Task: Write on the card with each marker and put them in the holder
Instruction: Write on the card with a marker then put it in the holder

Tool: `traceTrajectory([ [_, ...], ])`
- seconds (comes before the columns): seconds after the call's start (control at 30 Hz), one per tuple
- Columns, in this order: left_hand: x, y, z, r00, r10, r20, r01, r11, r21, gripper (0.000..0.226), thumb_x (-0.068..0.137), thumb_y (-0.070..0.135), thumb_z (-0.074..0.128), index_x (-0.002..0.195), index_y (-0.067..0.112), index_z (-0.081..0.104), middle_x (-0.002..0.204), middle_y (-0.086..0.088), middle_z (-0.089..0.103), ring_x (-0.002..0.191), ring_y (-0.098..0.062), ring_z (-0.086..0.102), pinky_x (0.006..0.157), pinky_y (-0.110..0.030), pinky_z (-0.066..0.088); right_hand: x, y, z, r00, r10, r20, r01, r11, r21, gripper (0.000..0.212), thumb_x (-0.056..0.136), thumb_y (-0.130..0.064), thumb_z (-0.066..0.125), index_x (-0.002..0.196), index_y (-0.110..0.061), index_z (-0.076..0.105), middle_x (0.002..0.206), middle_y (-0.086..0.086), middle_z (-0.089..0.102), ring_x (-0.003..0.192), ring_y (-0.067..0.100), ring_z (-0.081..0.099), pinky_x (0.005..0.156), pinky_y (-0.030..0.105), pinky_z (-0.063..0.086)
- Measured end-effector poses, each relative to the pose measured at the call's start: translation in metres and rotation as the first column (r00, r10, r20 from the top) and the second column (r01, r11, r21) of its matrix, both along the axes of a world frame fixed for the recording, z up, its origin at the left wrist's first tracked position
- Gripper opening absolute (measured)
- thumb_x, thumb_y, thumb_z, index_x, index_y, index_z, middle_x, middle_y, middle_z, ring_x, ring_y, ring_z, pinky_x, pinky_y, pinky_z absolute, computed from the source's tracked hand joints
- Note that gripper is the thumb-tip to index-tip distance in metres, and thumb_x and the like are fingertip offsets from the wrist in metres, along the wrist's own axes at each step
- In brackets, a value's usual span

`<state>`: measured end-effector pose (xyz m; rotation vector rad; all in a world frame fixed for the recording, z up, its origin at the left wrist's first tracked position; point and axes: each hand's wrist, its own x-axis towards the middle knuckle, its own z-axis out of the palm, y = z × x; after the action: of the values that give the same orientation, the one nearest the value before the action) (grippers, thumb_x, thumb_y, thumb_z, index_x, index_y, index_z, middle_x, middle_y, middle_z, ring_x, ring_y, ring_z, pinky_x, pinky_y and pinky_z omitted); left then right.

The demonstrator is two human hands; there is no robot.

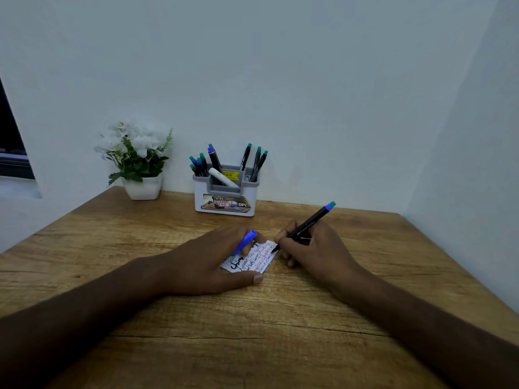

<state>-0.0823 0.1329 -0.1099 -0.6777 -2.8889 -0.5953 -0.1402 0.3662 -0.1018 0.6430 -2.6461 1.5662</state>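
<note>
A pale wall fills the top of the frame, and below it a wooden desk runs to the bottom edge. At centre frame your left hand lies flat on the card, fingers and thumb spread over it, so the small card likely cannot slide under the pen stroke. Between two of those fingers you also pinch a blue cap, which keeps it ready for closing the marker without letting go of the card.

Just right of centre, your right hand grips the black marker in a writing hold, fingers pressed together around the lower barrel. Its tip touches the card's right edge, and its blue and teal end points to the upper right. The card already carries lines in several colours, so most of the writing seems done.

Above centre, against the wall, stands the white and grey holder. Its left pocket holds a cluster of upright markers, its right pocket holds three more, and a white marker leans across the middle tray. The marker in your hand is the only one outside it.

At the upper left of the desk sits a potted white flower, well apart from the work.
</note>
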Motion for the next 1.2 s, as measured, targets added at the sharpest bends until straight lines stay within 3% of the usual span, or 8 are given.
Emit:
traceTrajectory([
  [0.13, -0.0004, -0.0002, -0.0001, 1.0, 0.002, -0.002, -0.002, 1.0, 0.0, 0.046, 0.09, 0.072, 0.058, 0.117, 0.037, 0.05, 0.106, 0.026, 0.05, 0.099, 0.003, 0.049, 0.076, -0.012, 0.039, -0.0002, -0.0001, -0.0005, 1.0, -0.023, -0.002, 0.023, 1.0, -0.005, 0.008, 0.098, -0.025, 0.073, 0.099, -0.018, 0.075, 0.076, 0.001, 0.078, 0.062, 0.007, 0.072, 0.067, 0.025, 0.062],
  [0.33, 0.0009, 0.0003, 0.0022, 1.0, -0.003, 0.014, 0.003, 1.0, -0.008, 0.043, 0.091, 0.07, 0.058, 0.125, 0.047, 0.046, 0.109, 0.025, 0.05, 0.103, 0.006, 0.048, 0.076, -0.007, 0.037, -0.0013, 0.0, -0.0008, 0.999, -0.031, 0.025, 0.032, 0.999, -0.031, 0.005, 0.098, -0.023, 0.073, 0.098, -0.018, 0.075, 0.075, 0.003, 0.08, 0.062, 0.01, 0.073, 0.068, 0.027, 0.063],
  [0.53, 0.0021, -0.0003, 0.0035, 1.0, 0.007, 0.03, -0.006, 1.0, -0.021, 0.065, 0.089, 0.074, 0.056, 0.139, 0.033, 0.048, 0.125, 0.02, 0.053, 0.112, 0.001, 0.05, 0.092, -0.024, 0.049, -0.0017, -0.0006, -0.0007, 0.998, -0.04, 0.052, 0.043, 0.997, -0.06, 0.003, 0.099, -0.019, 0.072, 0.1, -0.016, 0.073, 0.075, 0.005, 0.079, 0.062, 0.013, 0.073, 0.071, 0.032, 0.065],
  [0.7, 0.002, -0.0004, 0.0021, 1.0, 0.002, 0.01, -0.001, 1.0, -0.021, 0.063, 0.09, 0.073, 0.056, 0.136, 0.03, 0.049, 0.115, 0.023, 0.052, 0.107, 0.003, 0.048, 0.083, -0.009, 0.04, -0.003, -0.0004, -0.0021, 0.997, -0.036, 0.07, 0.042, 0.996, -0.083, 0.005, 0.1, -0.018, 0.07, 0.103, -0.014, 0.071, 0.074, 0.005, 0.079, 0.062, 0.013, 0.074, 0.07, 0.031, 0.063],
  [0.83, 0.0011, -0.001, 0.0016, 1.0, 0.004, 0.005, -0.003, 1.0, -0.028, 0.064, 0.09, 0.076, 0.055, 0.132, 0.028, 0.05, 0.113, 0.023, 0.051, 0.104, 0.001, 0.05, 0.084, -0.022, 0.047, -0.0043, -0.0009, -0.0028, 0.996, -0.038, 0.086, 0.045, 0.995, -0.091, 0.008, 0.1, -0.019, 0.07, 0.106, -0.013, 0.071, 0.076, 0.006, 0.081, 0.065, 0.015, 0.076, 0.073, 0.032, 0.065],
  [1.07, 0.0038, 0.0003, 0.0036, 1.0, 0.008, 0.023, -0.007, 0.999, -0.033, 0.06, 0.091, 0.074, 0.054, 0.134, 0.032, 0.049, 0.117, 0.021, 0.053, 0.106, 0.0, 0.051, 0.084, -0.017, 0.046, -0.0034, -0.0008, -0.0033, 0.996, -0.048, 0.077, 0.057, 0.99, -0.126, 0.005, 0.101, -0.016, 0.069, 0.104, -0.014, 0.069, 0.076, 0.007, 0.08, 0.065, 0.016, 0.077, 0.075, 0.034, 0.065],
  [1.2, 0.0046, -0.0004, 0.0042, 0.998, 0.026, 0.055, -0.025, 0.999, -0.022, 0.047, 0.099, 0.067, 0.045, 0.132, 0.035, 0.049, 0.119, 0.021, 0.054, 0.107, -0.002, 0.053, 0.092, -0.033, 0.051, -0.0028, 0.0011, -0.004, 0.995, -0.095, 0.035, 0.1, 0.973, -0.208, 0.01, 0.098, -0.006, 0.069, 0.104, -0.014, 0.07, 0.083, 0.01, 0.08, 0.071, 0.019, 0.08, 0.076, 0.034, 0.066],
])
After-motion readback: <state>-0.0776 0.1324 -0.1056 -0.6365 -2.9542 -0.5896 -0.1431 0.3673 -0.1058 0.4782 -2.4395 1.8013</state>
